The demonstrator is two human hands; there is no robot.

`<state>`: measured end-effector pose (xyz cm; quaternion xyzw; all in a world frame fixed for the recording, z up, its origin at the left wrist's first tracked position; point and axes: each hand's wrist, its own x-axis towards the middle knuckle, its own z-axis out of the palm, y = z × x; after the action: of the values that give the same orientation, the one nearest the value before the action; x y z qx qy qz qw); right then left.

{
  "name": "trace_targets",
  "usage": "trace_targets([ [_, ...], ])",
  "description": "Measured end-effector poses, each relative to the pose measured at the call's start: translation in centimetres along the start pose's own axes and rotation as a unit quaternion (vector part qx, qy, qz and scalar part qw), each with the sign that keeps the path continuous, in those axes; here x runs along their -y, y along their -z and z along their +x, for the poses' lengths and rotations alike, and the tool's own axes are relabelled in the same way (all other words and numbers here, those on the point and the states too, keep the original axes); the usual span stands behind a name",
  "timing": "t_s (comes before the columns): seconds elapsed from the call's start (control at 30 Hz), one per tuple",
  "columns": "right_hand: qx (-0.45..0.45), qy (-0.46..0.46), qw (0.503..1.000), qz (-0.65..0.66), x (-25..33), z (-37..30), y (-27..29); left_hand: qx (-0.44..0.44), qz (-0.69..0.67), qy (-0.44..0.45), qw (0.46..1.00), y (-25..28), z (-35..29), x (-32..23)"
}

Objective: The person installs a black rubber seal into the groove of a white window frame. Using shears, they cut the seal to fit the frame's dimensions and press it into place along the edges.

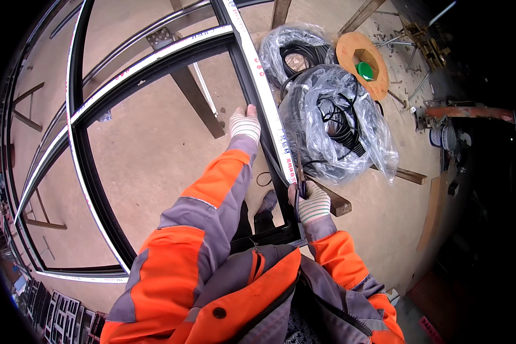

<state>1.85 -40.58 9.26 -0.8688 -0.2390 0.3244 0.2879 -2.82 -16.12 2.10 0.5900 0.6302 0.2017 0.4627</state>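
Note:
A large black metal frame (100,198), its bars faced with white printed protective film, lies across the view. My left hand (245,125), in a striped fingerless glove, is closed against the inner edge of its right bar (262,74); what the fingers pinch is hidden. My right hand (315,204), gloved alike, is closed around dark-handled scissors (301,182) near this bar's near end. The blades point away from me beside the bar. A thin black rubber strip (273,160) runs along the bar's inner side between my hands, down to my right fingers.
Right of the frame, two coils of black strip lie in clear plastic bags (292,109). Beyond them are a wooden spool flange (350,51) and a green round object (364,71). Wooden beams (332,198) lie under the frame. My shoe (268,200) shows through its opening.

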Motion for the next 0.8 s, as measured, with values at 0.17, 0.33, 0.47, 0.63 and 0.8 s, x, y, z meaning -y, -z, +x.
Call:
trace_targets([
  [0.17, 0.012, -0.007, 1.0, 0.021, -0.4, 0.1, 0.0, -0.004, 0.073, -0.011, 0.997, -0.4, -1.0, -0.1],
  [0.33, 0.077, -0.022, 0.996, 0.038, -0.8, -2.1, 2.1, -0.002, 0.043, 0.002, 0.999, -0.9, 0.2, 1.2],
  [0.47, 0.124, -0.123, 0.984, 0.034, -2.3, -7.8, 6.1, -0.003, 0.053, -0.003, 0.999, -1.3, 0.2, 1.6],
  [0.63, 0.127, -0.263, 0.951, 0.097, -5.0, -15.1, 9.8, -0.021, 0.05, -0.045, 0.998, -1.4, 1.3, 3.1],
  [0.8, 0.101, -0.218, 0.962, 0.131, -9.3, -18.9, 9.3, -0.011, 0.055, -0.004, 0.998, -1.9, 0.4, 3.3],
])
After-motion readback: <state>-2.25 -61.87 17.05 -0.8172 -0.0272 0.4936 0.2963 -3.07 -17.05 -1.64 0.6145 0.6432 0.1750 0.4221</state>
